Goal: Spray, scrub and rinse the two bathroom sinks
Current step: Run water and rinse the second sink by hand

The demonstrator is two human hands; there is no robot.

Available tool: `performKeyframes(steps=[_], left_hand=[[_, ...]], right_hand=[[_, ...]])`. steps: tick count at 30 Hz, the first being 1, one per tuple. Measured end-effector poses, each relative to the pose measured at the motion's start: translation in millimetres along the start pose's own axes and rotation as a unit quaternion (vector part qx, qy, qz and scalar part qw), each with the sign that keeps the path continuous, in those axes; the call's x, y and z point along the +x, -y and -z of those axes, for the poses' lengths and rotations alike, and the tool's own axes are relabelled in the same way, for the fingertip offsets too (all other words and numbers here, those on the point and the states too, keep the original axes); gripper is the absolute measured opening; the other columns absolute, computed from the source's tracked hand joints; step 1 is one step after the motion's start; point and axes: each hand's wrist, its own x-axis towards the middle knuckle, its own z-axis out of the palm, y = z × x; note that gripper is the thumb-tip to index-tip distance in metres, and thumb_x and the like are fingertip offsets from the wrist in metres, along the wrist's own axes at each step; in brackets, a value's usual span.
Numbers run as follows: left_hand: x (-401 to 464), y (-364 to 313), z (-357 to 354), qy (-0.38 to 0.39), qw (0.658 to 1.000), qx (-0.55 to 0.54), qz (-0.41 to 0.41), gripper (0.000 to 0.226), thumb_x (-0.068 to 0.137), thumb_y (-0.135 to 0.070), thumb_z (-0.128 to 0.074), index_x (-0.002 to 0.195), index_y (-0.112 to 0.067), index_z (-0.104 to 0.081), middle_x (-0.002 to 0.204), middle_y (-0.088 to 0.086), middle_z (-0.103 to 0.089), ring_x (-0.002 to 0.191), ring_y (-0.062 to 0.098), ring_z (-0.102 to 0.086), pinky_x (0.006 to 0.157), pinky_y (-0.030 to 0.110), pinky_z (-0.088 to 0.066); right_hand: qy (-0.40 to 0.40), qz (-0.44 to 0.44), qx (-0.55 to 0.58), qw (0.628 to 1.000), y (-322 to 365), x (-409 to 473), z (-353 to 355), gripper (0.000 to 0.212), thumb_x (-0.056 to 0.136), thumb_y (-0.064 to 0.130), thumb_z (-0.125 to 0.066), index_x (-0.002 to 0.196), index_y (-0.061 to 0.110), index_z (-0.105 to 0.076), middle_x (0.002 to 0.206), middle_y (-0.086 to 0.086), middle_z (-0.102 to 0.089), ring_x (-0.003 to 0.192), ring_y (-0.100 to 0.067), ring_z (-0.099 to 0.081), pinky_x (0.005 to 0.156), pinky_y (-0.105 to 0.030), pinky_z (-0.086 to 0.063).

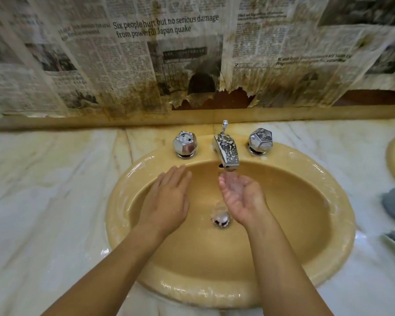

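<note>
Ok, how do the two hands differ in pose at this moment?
The left hand lies palm down with fingers straight, over the basin's left slope; the right hand is palm up and cupped. The right hand sits under the spout catching water; the left hand is off to the side of it. Both are bare, hold nothing, and are inside the yellow sink.

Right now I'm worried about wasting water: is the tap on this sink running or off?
Running. Water falls from the spout into the cupped right hand and splashes at the drain.
</note>
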Motion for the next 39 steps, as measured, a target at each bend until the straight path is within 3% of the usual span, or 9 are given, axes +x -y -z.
performKeyframes(steps=[5, 12, 16, 20, 25, 28, 31, 34, 39], left_hand=[[9.3, 4.6, 3.8, 0.020, 0.999, -0.036, 0.023, 0.064, 0.096, -0.021, -0.046, 0.157, -0.012, -0.027, 0.167, 0.001, -0.015, 0.154, 0.019, -0.012, 0.125, 0.036, -0.011], [15.7, 0.4, 13.2, 0.030, 0.995, -0.086, 0.044, 0.060, 0.099, -0.024, -0.046, 0.156, -0.015, -0.031, 0.167, -0.005, -0.016, 0.153, 0.014, -0.012, 0.121, 0.023, -0.008], [16.8, -2.2, 14.5, 0.037, 0.993, -0.096, 0.058, 0.059, 0.099, -0.024, -0.045, 0.156, -0.015, -0.030, 0.167, -0.006, -0.013, 0.153, 0.012, -0.009, 0.123, 0.024, -0.008], [19.2, -3.0, 13.1, 0.042, 0.991, -0.106, 0.073, 0.058, 0.099, -0.023, -0.044, 0.155, -0.018, -0.031, 0.167, -0.007, -0.014, 0.154, 0.012, -0.009, 0.123, 0.028, -0.011], [18.2, -6.6, 12.7, 0.031, 0.991, -0.102, 0.077, 0.058, 0.099, -0.027, -0.046, 0.155, -0.020, -0.033, 0.167, -0.006, -0.015, 0.154, 0.014, -0.010, 0.123, 0.026, -0.010], [17.3, -10.9, 13.1, 0.022, 0.991, -0.100, 0.082, 0.058, 0.100, -0.031, -0.046, 0.155, -0.022, -0.032, 0.167, -0.006, -0.015, 0.154, 0.014, -0.010, 0.122, 0.026, -0.009], [17.8, -14.4, 15.3, 0.025, 0.989, -0.110, 0.096, 0.057, 0.101, -0.033, -0.045, 0.156, -0.021, -0.031, 0.166, -0.006, -0.018, 0.153, 0.013, -0.011, 0.122, 0.026, -0.010], [21.3, -23.9, 18.3, -0.010, 0.973, -0.181, 0.142, 0.049, 0.102, -0.032, -0.046, 0.149, -0.021, -0.043, 0.156, -0.001, -0.041, 0.146, 0.014, -0.031, 0.117, 0.029, -0.025], [40.3, -67.1, 23.8, -0.138, 0.862, -0.442, 0.205, 0.036, 0.105, -0.023, -0.044, 0.136, -0.027, -0.060, 0.134, -0.013, -0.062, 0.127, 0.005, -0.053, 0.103, 0.021, -0.039]], right_hand=[[-0.003, -0.015, -0.148, 0.989, 46.2, -27.4, 3.7, 0.036, 0.106, 0.015, -0.035, 0.114, -0.008, -0.060, 0.078, -0.017, -0.070, 0.060, -0.022, -0.070, 0.051, -0.025, -0.058], [-0.001, 0.097, -0.456, 0.885, 70.5, -48.3, -76.7, 0.031, 0.100, 0.004, -0.038, 0.104, -0.014, -0.064, 0.092, -0.025, -0.067, 0.083, -0.034, -0.070, 0.067, -0.032, -0.062], [-0.008, 0.218, -0.447, 0.867, 56.4, -40.9, -68.2, 0.029, 0.102, 0.010, -0.041, 0.097, 0.004, -0.069, 0.099, -0.015, -0.073, 0.091, -0.024, -0.073, 0.083, -0.030, -0.060], [-0.039, 0.351, -0.329, 0.876, 30.9, -34.5, -22.3, 0.034, 0.105, 0.010, -0.034, 0.116, 0.007, -0.066, 0.106, -0.010, -0.073, 0.098, -0.016, -0.072, 0.090, -0.026, -0.057], [-0.015, 0.112, -0.188, 0.976, 9.1, -10.0, -5.6, 0.035, 0.108, 0.022, -0.035, 0.107, -0.003, -0.060, 0.100, -0.024, -0.071, 0.090, -0.031, -0.071, 0.077, -0.035, -0.059], [0.010, 0.026, -0.102, 0.994, 4.2, 2.2, -10.1, 0.034, 0.107, 0.022, -0.038, 0.114, -0.007, -0.055, 0.077, -0.020, -0.070, 0.068, -0.027, -0.070, 0.058, -0.031, -0.059], [0.007, -0.004, -0.087, 0.996, 10.5, 0.3, -9.5, 0.025, 0.106, 0.016, -0.039, 0.112, -0.004, -0.054, 0.081, -0.020, -0.069, 0.061, -0.024, -0.066, 0.050, -0.028, -0.058], [-0.009, 0.006, -0.145, 0.989, 39.4, -8.6, -0.9, 0.030, 0.106, 0.011, -0.036, 0.113, -0.009, -0.057, 0.104, -0.023, -0.067, 0.074, -0.025, -0.068, 0.062, -0.030, -0.060], [0.067, 0.035, -0.412, 0.908, 81.4, -45.2, -54.2, 0.037, 0.106, 0.011, -0.035, 0.105, -0.012, -0.064, 0.088, -0.025, -0.073, 0.076, -0.031, -0.072, 0.063, -0.030, -0.062]])
